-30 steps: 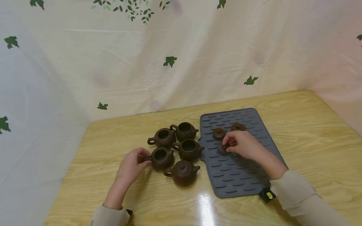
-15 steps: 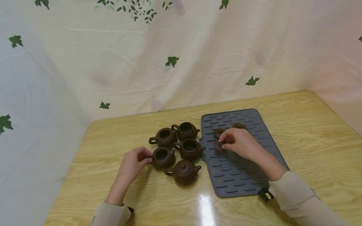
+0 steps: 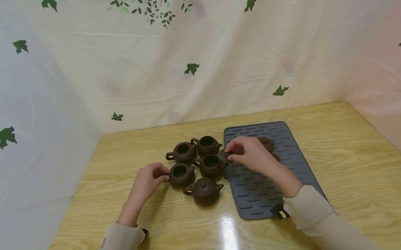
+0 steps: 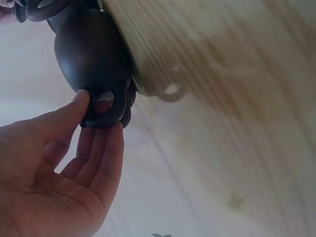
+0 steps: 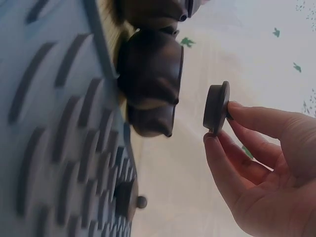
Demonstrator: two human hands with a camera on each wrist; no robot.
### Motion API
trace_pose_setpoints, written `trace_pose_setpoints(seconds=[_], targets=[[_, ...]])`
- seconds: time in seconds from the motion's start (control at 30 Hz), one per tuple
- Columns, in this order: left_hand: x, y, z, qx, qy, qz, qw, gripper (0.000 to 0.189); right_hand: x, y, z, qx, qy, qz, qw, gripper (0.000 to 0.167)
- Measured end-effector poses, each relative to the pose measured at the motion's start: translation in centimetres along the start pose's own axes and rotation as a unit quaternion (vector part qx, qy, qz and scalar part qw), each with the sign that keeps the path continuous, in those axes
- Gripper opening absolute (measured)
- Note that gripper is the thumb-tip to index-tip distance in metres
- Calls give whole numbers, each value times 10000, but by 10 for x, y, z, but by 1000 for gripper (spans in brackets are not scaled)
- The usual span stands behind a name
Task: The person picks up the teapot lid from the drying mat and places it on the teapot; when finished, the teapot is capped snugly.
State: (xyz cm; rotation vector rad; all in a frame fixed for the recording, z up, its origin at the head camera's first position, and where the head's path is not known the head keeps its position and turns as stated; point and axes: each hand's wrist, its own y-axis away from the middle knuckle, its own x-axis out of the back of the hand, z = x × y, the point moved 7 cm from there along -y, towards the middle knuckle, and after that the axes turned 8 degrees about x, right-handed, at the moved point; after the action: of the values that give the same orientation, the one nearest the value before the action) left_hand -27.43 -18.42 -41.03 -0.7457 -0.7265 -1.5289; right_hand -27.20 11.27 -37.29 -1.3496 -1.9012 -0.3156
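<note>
My left hand (image 3: 149,179) pinches the handle of a dark brown lidless teapot (image 3: 181,175) standing on the table. In the left wrist view, thumb and fingers of the left hand (image 4: 74,173) close on the loop of its handle (image 4: 118,106). My right hand (image 3: 251,152) holds a small teapot lid (image 5: 217,107) between thumb and fingertips, raised off the mat beside the spout of another lidless teapot (image 3: 211,166). Two more uncovered teapots, one at the back left (image 3: 184,151) and one at the back right (image 3: 207,144), stand behind. Nearest me is a lidded teapot (image 3: 205,191).
A dark grey ridged mat (image 3: 255,197) lies right of the teapots on the wooden table (image 3: 153,233). On it, partly behind my right hand, rest more lids (image 3: 267,144). A printed cloth (image 3: 144,86) hangs behind the table.
My right hand has picked the lid up from the mat and carried it left and up toward the teapots. The left hand stays at the teapot handle.
</note>
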Motion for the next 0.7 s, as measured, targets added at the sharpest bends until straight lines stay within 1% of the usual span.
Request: trace_pose_setpoints(seconds=[0.4, 0.7], targets=[[1, 1, -1, 12, -8, 18, 10000, 8, -26, -23, -25, 162, -326, -231, 9991, 13], [1, 2, 2, 11, 0, 18, 10000, 7, -49, -38, -43, 199, -425, -421, 9980, 13]])
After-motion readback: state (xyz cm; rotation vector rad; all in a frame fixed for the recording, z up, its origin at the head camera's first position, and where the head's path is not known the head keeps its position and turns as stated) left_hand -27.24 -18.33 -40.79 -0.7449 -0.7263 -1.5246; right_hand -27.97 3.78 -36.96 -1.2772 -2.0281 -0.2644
